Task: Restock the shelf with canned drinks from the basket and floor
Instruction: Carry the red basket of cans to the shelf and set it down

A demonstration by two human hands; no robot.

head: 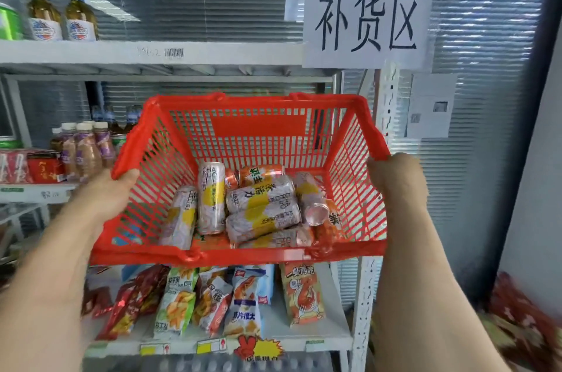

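I hold a red plastic basket up in front of the shelf unit. My left hand grips its left rim and my right hand grips its right rim. Inside lie several slim cans, white with yellow and orange print, piled on their sides, one leaning upright. The basket hangs level with the middle shelf and hides most of it.
The top shelf carries two bottles at the left and is bare to the right. Bottled drinks stand on the middle shelf's left. Snack bags fill the lower shelf. A paper sign hangs on the white upright.
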